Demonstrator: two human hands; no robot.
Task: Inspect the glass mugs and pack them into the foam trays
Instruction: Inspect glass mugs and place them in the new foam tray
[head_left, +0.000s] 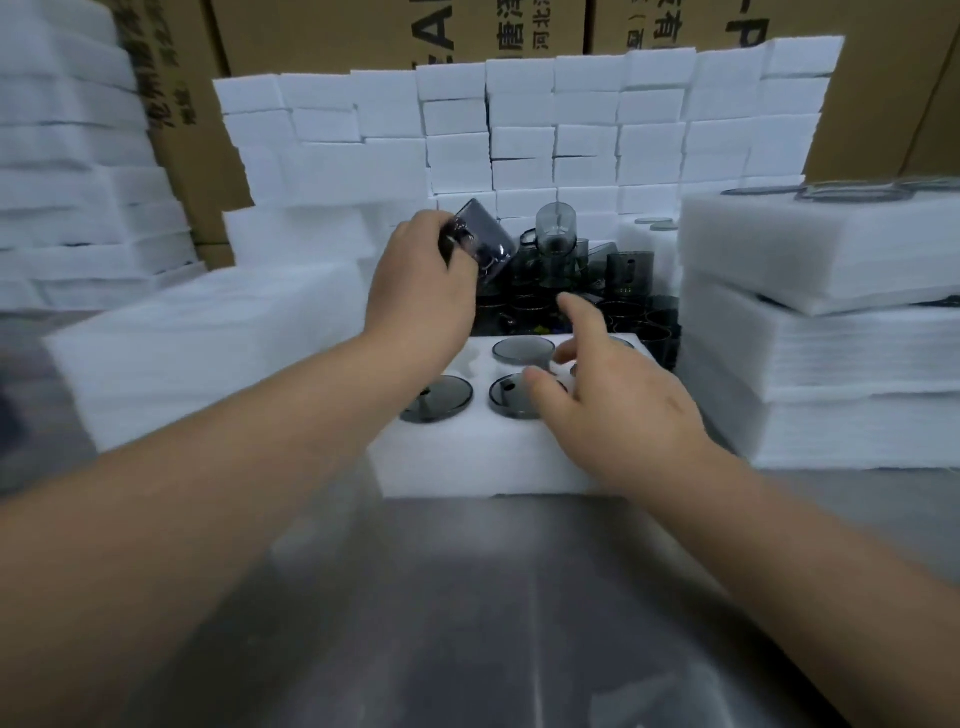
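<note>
A white foam tray (467, 457) lies in front of me on the table, with several dark glass mugs set base-up in its holes, such as one at the front left (436, 397). My left hand (421, 291) grips a smoky glass mug (480, 239), tilted, above the tray's far left corner. My right hand (608, 400) hovers over the tray's right half with fingers spread and relaxed, holding nothing. Behind the tray stands a cluster of loose grey mugs (558, 260), some stacked.
Stacked foam trays (821, 338) rise at the right, some holding mugs. A low foam block (208, 343) lies at the left. A wall of foam pieces (519, 130) and cardboard boxes (363, 31) fills the back. The grey table (467, 623) stretches near me.
</note>
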